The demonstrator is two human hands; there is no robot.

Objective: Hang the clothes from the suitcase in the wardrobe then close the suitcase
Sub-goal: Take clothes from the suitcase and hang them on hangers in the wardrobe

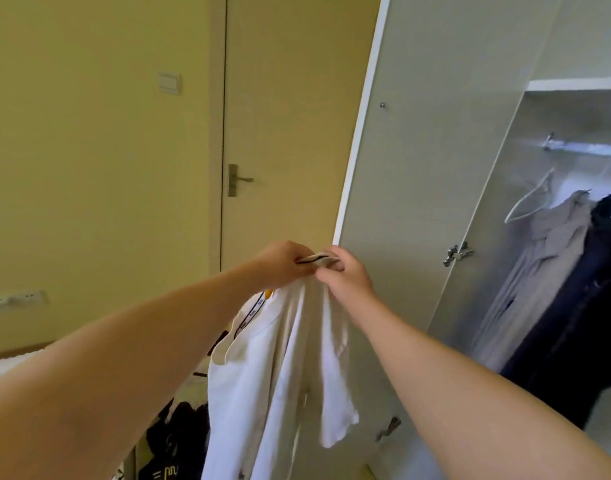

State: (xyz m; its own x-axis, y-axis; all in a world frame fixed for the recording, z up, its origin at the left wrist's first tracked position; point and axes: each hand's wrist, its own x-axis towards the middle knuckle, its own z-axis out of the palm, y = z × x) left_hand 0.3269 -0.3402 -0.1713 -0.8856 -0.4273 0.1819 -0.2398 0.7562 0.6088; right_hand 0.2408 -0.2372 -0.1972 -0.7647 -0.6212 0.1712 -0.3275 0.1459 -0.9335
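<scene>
Both hands up together, left hand [280, 263] and right hand [345, 271] pinching the white shirt [280, 375] by its top edge, cloth hanging below the fingers [326, 266], so spread that grip before reaching for the empty hanger [529, 202].

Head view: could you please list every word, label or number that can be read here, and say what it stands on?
Neck tape inside the white shirt: a short dark word repeated along it, too blurred to read.
Dark garment at lower left: yellow printed marks, too blurred to read.
Door, wall switch, socket and wardrobe: no text visible.
</scene>
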